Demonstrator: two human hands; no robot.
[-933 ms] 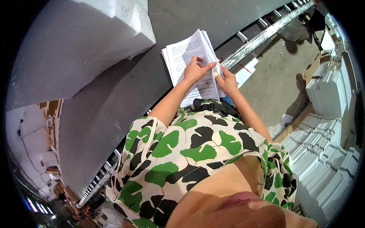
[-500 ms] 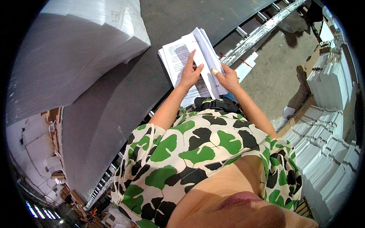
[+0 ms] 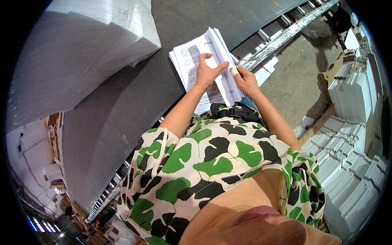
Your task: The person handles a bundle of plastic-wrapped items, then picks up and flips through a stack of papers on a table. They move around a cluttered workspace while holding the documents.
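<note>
A thick stack of printed sheets [image 3: 188, 61] lies at the near edge of the dark table, close to my waist. Over its right part a sheet stands folded up along a lengthwise crease. My left hand [image 3: 207, 75] rests on the pages, thumb and forefinger spread in a C, the thumb tip at the turned sheet's edge. At the stack's right edge, my right hand [image 3: 247, 83] grips the paper, its thumb on top and the other fingers partly hidden. A pale yellowish cover [image 3: 233, 71] sits on that thumb.
A large plastic-wrapped white bale [image 3: 94, 53] stands on the dark tabletop [image 3: 106, 134] at left. A metal rail with rollers [image 3: 281, 34] runs along the table's far right. Tall stacks of white paper [image 3: 347, 151] stand on the right, beside the concrete floor [image 3: 292, 73].
My left hand's forefinger has bent in and its thumb has swung right to the turned sheet. The right-hand sheets now stand more upright, nearer together. My right hand stays at the stack's edge.
</note>
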